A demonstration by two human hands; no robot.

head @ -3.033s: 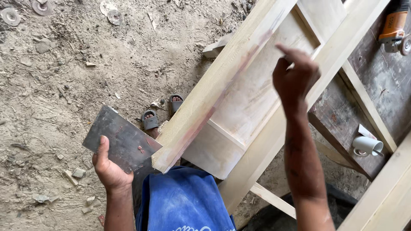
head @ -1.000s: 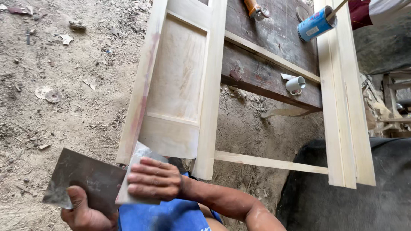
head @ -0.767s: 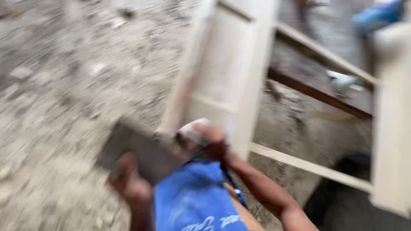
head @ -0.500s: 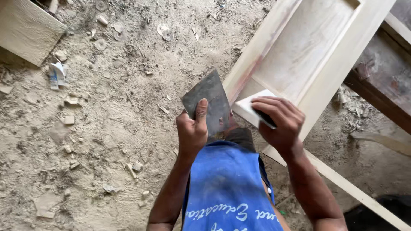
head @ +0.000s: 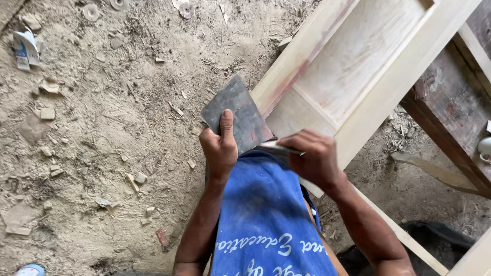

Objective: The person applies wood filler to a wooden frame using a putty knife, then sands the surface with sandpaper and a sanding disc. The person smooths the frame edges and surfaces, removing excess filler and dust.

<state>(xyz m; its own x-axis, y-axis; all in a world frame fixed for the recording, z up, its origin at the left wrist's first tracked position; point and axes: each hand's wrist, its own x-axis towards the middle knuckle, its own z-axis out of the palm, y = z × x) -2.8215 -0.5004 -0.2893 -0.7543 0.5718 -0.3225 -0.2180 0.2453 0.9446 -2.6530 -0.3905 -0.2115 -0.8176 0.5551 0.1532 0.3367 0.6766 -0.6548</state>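
The right hand [head: 313, 159] covers most of the thin blade [head: 276, 147] it grips, so its shape cannot be told; the door [head: 358, 76] runs off the top edge; right of the door, a white cup [head: 484, 149] is cut by the frame edge; both elbows drop below the bottom.

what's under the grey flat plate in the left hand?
The grey plate, held by the left hand, overlaps the pale wooden frame at its corner. The right hand presses a thin blade at its lower edge. Anything beneath is covered.
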